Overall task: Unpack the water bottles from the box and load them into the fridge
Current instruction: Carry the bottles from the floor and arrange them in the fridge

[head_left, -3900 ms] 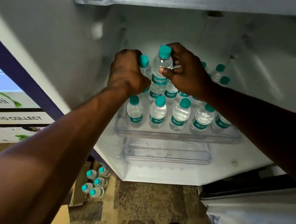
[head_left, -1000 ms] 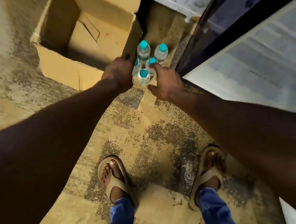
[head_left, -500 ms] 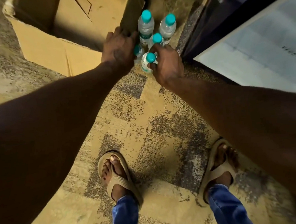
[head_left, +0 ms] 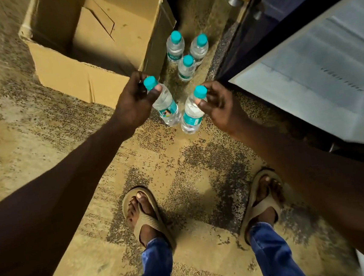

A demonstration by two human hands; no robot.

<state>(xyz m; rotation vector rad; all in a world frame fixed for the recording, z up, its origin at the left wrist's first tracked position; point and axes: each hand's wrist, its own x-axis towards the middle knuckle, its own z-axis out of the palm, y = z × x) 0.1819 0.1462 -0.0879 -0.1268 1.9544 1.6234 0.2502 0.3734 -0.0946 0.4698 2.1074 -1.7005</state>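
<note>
Dim warm light, wide-angle edge distortion, soft shadows

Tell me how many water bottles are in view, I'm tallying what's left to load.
5. One in the left hand, one in the right hand, three standing on the floor beside the cardboard box. None visible inside the box.

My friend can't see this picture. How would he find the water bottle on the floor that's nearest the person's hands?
Start at the open cardboard box. Right of it, three teal-capped bottles stand on the floor between the box and the fridge door. The front bottle stands alone, nearest the hands, while the back two stand side by side.
</note>
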